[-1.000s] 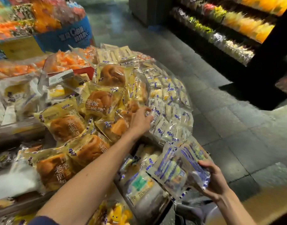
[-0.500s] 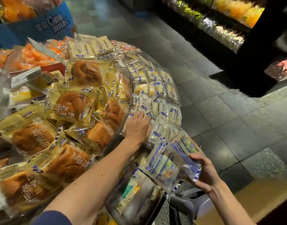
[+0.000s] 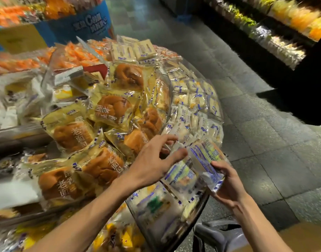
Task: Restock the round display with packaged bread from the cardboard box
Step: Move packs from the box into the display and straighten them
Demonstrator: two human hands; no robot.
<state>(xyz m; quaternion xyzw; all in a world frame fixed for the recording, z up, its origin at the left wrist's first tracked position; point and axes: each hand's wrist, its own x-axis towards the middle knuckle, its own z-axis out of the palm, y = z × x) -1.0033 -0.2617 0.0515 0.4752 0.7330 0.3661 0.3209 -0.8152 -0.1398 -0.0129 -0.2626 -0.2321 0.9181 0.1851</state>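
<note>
Gripping glossy, crinkly bread packets (image 3: pixel 203 157), the right hand (image 3: pixel 230 186) curls while the left hand (image 3: pixel 152 166) splays wide.

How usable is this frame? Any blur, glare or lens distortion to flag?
Head view: motion blur smears the left edge and the dark wall shelf top right; the yellow-wrapped brown buns mid-frame are fairly sharp; glare streaks the clear blue-printed bread packets in the right hand; wide-angle bending curves the grey tiled floor; lighting is dim.
</note>
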